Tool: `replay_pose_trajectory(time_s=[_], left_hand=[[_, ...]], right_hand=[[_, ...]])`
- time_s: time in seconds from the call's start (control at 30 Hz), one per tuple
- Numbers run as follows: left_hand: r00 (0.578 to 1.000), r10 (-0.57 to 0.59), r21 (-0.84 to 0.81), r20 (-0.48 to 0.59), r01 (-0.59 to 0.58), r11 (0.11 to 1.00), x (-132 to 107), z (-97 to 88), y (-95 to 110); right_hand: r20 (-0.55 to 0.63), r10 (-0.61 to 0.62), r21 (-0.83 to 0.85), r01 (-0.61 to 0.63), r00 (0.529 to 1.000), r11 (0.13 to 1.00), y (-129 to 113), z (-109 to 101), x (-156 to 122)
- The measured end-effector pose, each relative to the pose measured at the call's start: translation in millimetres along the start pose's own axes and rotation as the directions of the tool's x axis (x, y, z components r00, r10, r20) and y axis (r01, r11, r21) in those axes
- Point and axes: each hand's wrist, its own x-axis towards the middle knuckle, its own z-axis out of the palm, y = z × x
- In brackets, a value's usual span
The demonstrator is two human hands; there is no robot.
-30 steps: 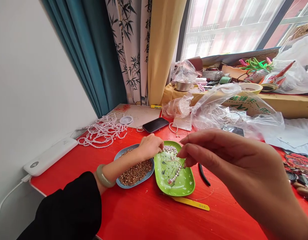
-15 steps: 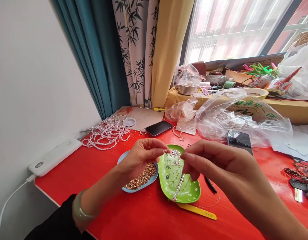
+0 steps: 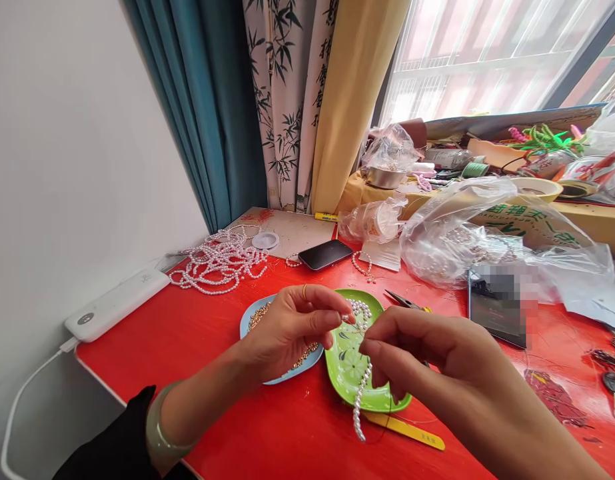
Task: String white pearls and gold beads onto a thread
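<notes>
My left hand [image 3: 292,328], wearing a ring and a green bangle, pinches a small pearl bead [image 3: 344,319] between thumb and forefinger. Just right of it, my right hand [image 3: 432,363] is closed in a pinch on a thin beading thread, its tip mostly hidden by the fingers. From below the right fingers a strand of white pearls [image 3: 358,407] hangs past the front rim of a green tray [image 3: 337,380]. Loose pearls [image 3: 362,312] lie in that tray. Behind my left hand is a blue plate [image 3: 244,328] of gold beads [image 3: 258,316], partly covered.
Pliers [image 3: 400,299] lie behind my right hand and a yellow strip [image 3: 412,430] before the tray. Farther back are pearl strings [image 3: 222,263], a black phone [image 3: 324,254], a second phone [image 3: 492,313] and plastic bags [image 3: 437,247]. A white power strip [image 3: 117,303] lines the left edge.
My hands have come closer together. The pearl strand, earlier over the tray, now hangs past its front rim. The view has turned slightly left, and the pliers show more.
</notes>
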Motion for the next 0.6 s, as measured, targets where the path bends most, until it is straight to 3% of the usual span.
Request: replay_pose_trajectory(time_s=[0.6], left_hand=[[0.998, 0.06, 0.061, 0.028, -0.062, 0.996, 0.8, -3.9, -1.1]], right_hand=[[0.015, -0.013, -0.061, 0.014, 1.0, 0.998, 2.4, -1.0, 0.8]])
